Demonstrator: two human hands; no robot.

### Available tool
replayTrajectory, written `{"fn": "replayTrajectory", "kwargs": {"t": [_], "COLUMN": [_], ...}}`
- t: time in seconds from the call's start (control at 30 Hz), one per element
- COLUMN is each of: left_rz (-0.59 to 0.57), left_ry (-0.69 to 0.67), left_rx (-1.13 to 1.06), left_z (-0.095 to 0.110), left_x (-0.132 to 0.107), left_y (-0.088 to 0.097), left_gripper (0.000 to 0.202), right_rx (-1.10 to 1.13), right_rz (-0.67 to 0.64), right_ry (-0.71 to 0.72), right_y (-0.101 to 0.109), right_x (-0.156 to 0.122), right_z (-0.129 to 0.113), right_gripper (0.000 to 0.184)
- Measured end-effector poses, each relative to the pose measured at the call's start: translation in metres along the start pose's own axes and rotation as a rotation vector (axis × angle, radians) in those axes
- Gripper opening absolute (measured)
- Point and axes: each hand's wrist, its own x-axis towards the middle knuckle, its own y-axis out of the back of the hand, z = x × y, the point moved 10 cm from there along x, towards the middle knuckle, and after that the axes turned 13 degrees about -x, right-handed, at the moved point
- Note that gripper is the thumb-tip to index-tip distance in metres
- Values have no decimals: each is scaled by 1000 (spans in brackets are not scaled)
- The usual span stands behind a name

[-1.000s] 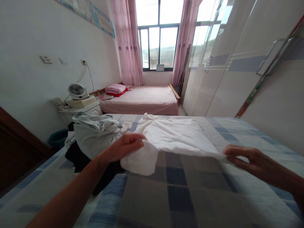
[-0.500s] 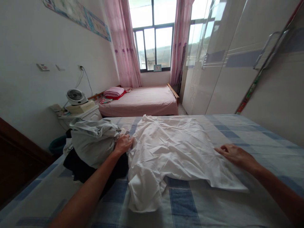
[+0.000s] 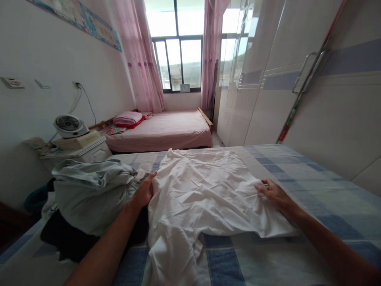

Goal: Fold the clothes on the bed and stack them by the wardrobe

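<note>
A wrinkled white shirt (image 3: 205, 190) lies spread on the checked bed, with one sleeve-like part hanging toward me at the lower left. At its left edge my left hand (image 3: 145, 190) is closed on the cloth, the fingertips partly hidden. My right hand (image 3: 272, 192) grips the opposite edge, thumb and fingers drawn together on the fabric. Just left of my left hand sits a heap of grey-green clothing (image 3: 92, 194) over a black garment (image 3: 68, 238).
The blue-and-white checked bedsheet (image 3: 297, 174) runs under everything. Beyond stand a pink-covered bed (image 3: 166, 129), a bedside cabinet (image 3: 92, 151) carrying a fan (image 3: 70, 125), and a glossy white wardrobe (image 3: 262, 87) on the right.
My right hand has moved in and closed on the shirt's right edge. My left hand has turned at the left edge. The camera view has swung slightly right.
</note>
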Motion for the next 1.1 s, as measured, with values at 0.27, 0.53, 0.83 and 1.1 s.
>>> {"fn": "replayTrajectory", "kwargs": {"t": [0.27,0.53,0.83,1.1], "left_rz": [227,26,-632,-282], "left_ry": [-248,-498,-389,-542], "left_rx": [806,1159,1317,921], "left_z": [31,67,0,102], "left_x": [2,-76,-174,-168], "left_y": [24,-37,-69,-70], "left_gripper": [38,55,26,28], "right_rx": [32,-71,43,166], "right_rz": [7,-274,-174,132], "right_ry": [-55,168,124,14], "right_y": [23,5,28,117], "right_x": [-3,-30,-47,-44], "right_z": [18,22,-10,-12], "right_gripper": [69,77,48,39]}}
